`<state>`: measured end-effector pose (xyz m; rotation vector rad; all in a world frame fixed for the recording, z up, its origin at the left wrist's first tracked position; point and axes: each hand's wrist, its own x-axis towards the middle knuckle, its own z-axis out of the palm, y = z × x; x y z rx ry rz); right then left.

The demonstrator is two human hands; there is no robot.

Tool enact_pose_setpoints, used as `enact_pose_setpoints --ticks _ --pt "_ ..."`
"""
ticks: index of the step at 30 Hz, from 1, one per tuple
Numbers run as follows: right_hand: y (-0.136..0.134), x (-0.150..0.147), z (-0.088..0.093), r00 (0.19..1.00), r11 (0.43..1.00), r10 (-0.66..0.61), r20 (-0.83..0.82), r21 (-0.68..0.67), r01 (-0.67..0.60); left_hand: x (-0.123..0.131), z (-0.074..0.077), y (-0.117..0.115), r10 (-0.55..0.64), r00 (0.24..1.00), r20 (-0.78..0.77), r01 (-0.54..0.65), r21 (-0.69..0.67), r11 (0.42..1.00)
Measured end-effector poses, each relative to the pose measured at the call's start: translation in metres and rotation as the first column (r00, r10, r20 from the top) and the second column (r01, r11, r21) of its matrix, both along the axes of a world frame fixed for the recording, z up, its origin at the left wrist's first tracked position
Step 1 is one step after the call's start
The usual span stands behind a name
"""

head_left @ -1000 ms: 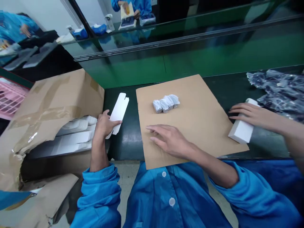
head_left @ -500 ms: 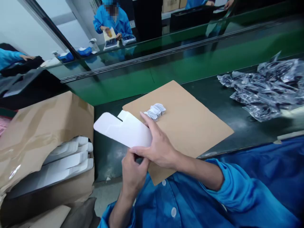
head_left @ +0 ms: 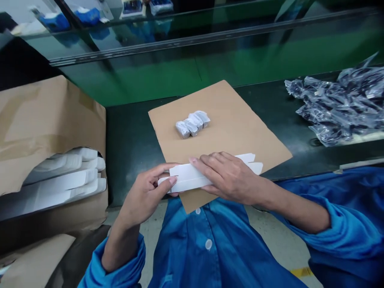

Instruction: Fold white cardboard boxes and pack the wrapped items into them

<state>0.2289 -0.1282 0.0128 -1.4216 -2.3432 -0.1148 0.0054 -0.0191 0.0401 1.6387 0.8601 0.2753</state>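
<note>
Both my hands hold a flat white carton blank [head_left: 192, 178] level over the near edge of a brown cardboard sheet [head_left: 240, 128]. My left hand [head_left: 147, 194] pinches its left end between thumb and fingers. My right hand [head_left: 229, 176] lies across its middle with fingers closed on it; the blank's tabs stick out to the right. Several small silver packets [head_left: 192, 123] lie in a row on the sheet beyond my hands.
An open brown box [head_left: 51, 120] at the left holds a stack of white carton blanks [head_left: 60, 180]. A heap of dark plastic-bagged items [head_left: 339, 104] lies at the right on the dark bench. A green conveyor [head_left: 192, 76] runs behind.
The white blank has been turned from slanting up to the left to lying level in front of me, and both hands have shifted their hold on it. The view has tilted down.
</note>
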Motion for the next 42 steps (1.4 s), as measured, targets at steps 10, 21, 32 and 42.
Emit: enact_pose_setpoints --ticks 10,21,32,42 --pt "-0.007 -0.001 -0.004 1.000 0.998 -0.009 0.023 0.059 0.008 0.005 -0.016 0.006 0.161 0.987 -0.005 -0.159 0.156 0.975" --pt "0.002 -0.042 -0.025 0.924 0.952 -0.277 -0.263 0.058 0.302 0.056 -0.054 -0.059 0.330 0.829 0.451 -0.491 0.306 0.816" --pt "0.025 -0.013 0.003 0.543 0.979 -0.165 -0.824 -0.204 -0.012 0.043 -0.046 -0.025 0.160 0.955 0.248 -0.283 0.620 0.732" --pt "0.058 0.011 0.007 0.067 0.830 -0.420 -0.905 -0.413 -0.375 0.045 -0.045 -0.023 0.068 0.991 0.115 -0.127 0.650 0.749"
